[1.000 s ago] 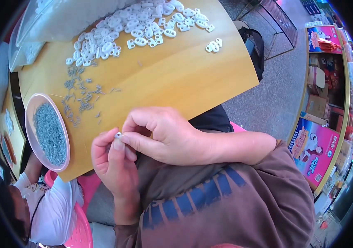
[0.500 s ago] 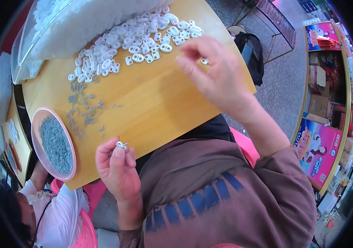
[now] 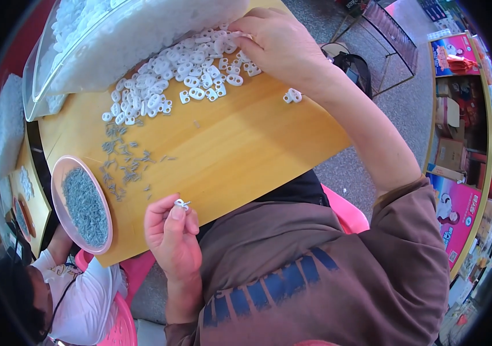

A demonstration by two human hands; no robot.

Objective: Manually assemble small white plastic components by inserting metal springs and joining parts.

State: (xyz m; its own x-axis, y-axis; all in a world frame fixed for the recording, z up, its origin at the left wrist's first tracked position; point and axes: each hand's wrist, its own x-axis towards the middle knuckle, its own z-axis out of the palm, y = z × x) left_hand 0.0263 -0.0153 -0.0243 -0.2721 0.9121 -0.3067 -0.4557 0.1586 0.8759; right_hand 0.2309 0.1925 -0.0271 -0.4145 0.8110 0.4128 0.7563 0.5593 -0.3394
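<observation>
Near the table's front edge, my left hand pinches a small white plastic piece between thumb and finger; a thin grey pin seems to stick out of it. My right hand reaches to the far right end of a pile of white two-hole plastic pieces. Its thumb and forefinger are closed together among the pieces, and what lies between them is hidden. One or two more white pieces sit by the table's right edge, below my right forearm. Loose grey metal pins are scattered left of centre.
A pink oval bowl of grey pins stands at the table's left edge. A large clear container full of white pieces tilts over the far left of the wooden table. Another person sits at lower left. Shelves stand at right.
My right hand has moved away from me and left to the pile's right end, uncovering the white pieces by the right edge. My left hand keeps its pinch; the view has shifted slightly.
</observation>
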